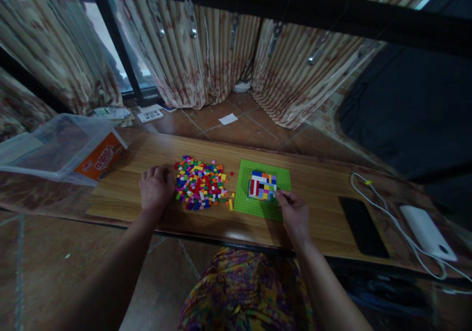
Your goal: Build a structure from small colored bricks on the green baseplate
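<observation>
My left hand (157, 188) rests palm down on the wooden board, touching the left side of a pile of loose toy building bricks (201, 186). Its fingers curl under, so anything inside them is hidden. My right hand (293, 213) has thumb and forefinger pinched together at the right edge of a multicoloured brick build (262, 186). Whatever sits between those fingertips is too small to make out. The build stands on a green studded baseplate (245, 168), with red and white strips on its left and mixed colours elsewhere.
A few stray bricks, one long and yellow (230, 204), lie between pile and baseplate. At left stands a clear plastic bin (66, 146) with an orange label. A black phone (363, 226), white cable (391, 215) and white power bank (427, 232) lie right. The board's front edge is near my lap.
</observation>
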A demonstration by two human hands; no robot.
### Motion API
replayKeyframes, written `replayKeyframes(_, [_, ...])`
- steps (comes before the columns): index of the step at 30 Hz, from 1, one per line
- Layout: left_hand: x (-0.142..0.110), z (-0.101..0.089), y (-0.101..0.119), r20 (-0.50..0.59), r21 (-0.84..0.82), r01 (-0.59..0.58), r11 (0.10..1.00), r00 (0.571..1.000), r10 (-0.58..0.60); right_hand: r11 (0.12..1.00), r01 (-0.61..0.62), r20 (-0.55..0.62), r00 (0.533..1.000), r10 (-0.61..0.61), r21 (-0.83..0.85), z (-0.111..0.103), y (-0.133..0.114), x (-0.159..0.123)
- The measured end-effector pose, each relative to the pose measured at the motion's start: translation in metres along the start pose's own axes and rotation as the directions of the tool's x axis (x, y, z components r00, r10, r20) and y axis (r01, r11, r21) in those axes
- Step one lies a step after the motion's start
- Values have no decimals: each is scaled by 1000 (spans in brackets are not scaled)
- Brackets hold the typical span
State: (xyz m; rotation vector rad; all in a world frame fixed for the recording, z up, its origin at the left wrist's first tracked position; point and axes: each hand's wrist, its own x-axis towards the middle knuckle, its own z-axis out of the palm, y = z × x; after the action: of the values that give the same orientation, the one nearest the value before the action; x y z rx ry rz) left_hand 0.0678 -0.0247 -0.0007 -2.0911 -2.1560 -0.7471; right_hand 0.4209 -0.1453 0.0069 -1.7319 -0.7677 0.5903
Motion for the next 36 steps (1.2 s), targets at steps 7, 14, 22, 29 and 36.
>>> replayKeyframes(7, [0, 2, -1, -13, -2, 0, 1000, 1000, 0, 1000, 16, -35, 999, -15, 25, 5, 5, -2])
replayKeyframes(14, [0, 2, -1, -12, 1, 6, 1000, 1000, -6, 997, -8, -65, 998, 13, 77, 7, 2, -4])
replayKeyframes(22, [0, 1, 0, 9, -4, 29, 1000, 1000, -29, 996, -14, -84, 996, 22, 92, 6, 0, -6])
replayKeyframes(29, [1, 1, -1, 6, 27, 7, 1000, 1000, -7, 996, 26, -94, 995, -17, 88, 8, 1, -9])
replayKeyframes(36, [0, 0, -1, -7, -12, -8, 1000, 1000, 8, 992, -21, -65, 997, 30, 128, 6, -1, -10])
